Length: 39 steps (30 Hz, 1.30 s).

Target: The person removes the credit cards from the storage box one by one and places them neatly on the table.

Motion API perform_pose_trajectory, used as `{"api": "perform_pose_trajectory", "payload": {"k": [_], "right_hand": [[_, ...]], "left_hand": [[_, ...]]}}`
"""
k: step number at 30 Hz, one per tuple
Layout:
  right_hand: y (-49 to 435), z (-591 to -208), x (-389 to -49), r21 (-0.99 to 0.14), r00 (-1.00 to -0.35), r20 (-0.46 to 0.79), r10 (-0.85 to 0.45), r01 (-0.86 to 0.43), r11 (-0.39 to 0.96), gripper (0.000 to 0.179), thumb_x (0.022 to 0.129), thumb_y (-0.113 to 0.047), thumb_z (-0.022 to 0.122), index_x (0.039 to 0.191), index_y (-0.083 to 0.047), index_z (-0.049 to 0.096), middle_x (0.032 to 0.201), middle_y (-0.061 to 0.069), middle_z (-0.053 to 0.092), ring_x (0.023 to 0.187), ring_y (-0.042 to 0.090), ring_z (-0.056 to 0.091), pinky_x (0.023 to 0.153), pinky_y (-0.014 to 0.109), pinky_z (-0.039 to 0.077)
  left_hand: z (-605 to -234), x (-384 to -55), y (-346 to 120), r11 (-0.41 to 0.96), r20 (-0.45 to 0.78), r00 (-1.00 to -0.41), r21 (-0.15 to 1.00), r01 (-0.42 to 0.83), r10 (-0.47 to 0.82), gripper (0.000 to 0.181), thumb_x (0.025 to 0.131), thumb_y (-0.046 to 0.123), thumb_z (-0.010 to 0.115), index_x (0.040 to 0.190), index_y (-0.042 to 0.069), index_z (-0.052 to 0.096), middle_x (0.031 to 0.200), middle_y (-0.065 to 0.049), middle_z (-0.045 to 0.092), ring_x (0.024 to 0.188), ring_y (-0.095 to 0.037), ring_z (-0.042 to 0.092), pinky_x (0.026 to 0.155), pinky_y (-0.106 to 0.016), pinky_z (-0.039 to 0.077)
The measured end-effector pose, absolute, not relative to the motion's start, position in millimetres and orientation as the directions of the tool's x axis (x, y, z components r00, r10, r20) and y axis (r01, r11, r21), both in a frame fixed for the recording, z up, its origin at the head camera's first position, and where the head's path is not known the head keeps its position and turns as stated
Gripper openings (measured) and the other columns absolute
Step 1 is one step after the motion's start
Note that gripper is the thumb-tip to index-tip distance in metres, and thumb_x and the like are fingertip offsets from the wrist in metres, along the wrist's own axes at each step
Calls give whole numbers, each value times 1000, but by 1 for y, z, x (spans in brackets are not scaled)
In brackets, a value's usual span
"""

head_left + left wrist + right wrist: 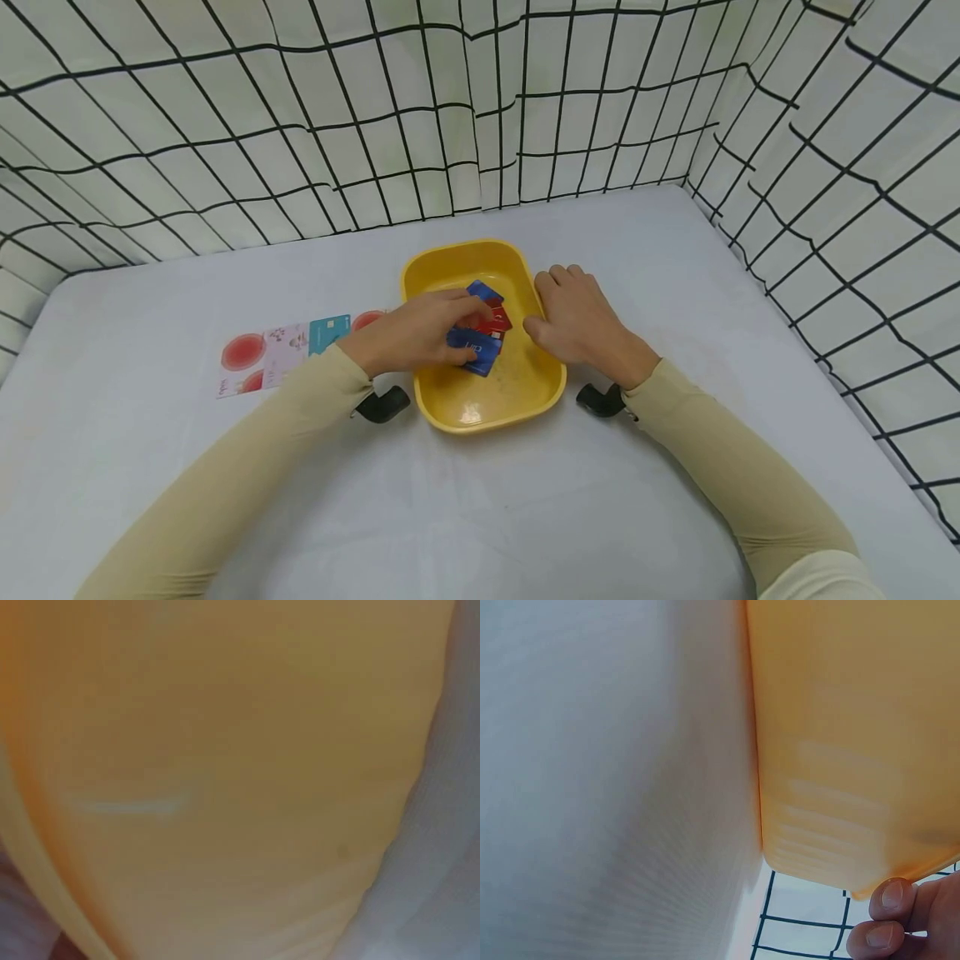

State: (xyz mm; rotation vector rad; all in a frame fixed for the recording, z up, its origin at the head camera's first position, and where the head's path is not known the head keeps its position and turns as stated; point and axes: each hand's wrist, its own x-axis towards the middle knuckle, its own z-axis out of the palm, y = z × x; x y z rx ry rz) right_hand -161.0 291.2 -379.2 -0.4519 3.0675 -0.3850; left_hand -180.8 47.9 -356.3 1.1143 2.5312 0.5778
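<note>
apparently handling cards: left hand half-curled, hold unclear; right hand grips yellow tray; next likely needs steady pinch.

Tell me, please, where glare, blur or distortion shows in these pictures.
Head view: a bright glare spot on the yellow tray, and the wire mesh looks bent and broken in places; left wrist view: soft blur, with a pale streak; right wrist view: faint pale bands on the tray, fingertips sharper.
</note>
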Motion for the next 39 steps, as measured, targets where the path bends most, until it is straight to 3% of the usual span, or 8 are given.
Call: {"api": "perform_pose_trajectory", "payload": {"k": [17, 30, 39], "right_hand": [[291, -381, -162, -248, -958, 15, -287, -282, 927, 29, 90, -28, 51, 106, -5, 59, 91, 9, 52, 90, 30, 46, 78, 38, 35], [291, -380, -161, -242, -956, 20, -294, -290, 926, 30, 89, -28, 50, 106, -4, 58, 89, 9, 51, 88, 29, 45, 77, 37, 34], [293, -379, -162, -241, -954, 26, -298, -295, 925, 30, 89, -28, 49, 105, -4, 58, 89, 9, 51, 88, 29, 45, 77, 37, 34]], "left_hand": [[-356, -187, 59, 622, -192, -616, 471, 625, 764, 52, 89, 26, 82, 136, 12, 63, 126, -6, 66, 114, -22, 62, 103, -37, 57], [-359, -191, 62, 677, -306, -609, 431, 597, 732, 61, 88, 24, 83, 143, 16, 58, 138, -8, 62, 123, -25, 58, 111, -40, 53], [-357, -193, 65, 669, -311, -596, 418, 614, 741, 58, 86, 23, 85, 139, 14, 63, 138, -7, 62, 125, -25, 58, 114, -40, 51]]}}
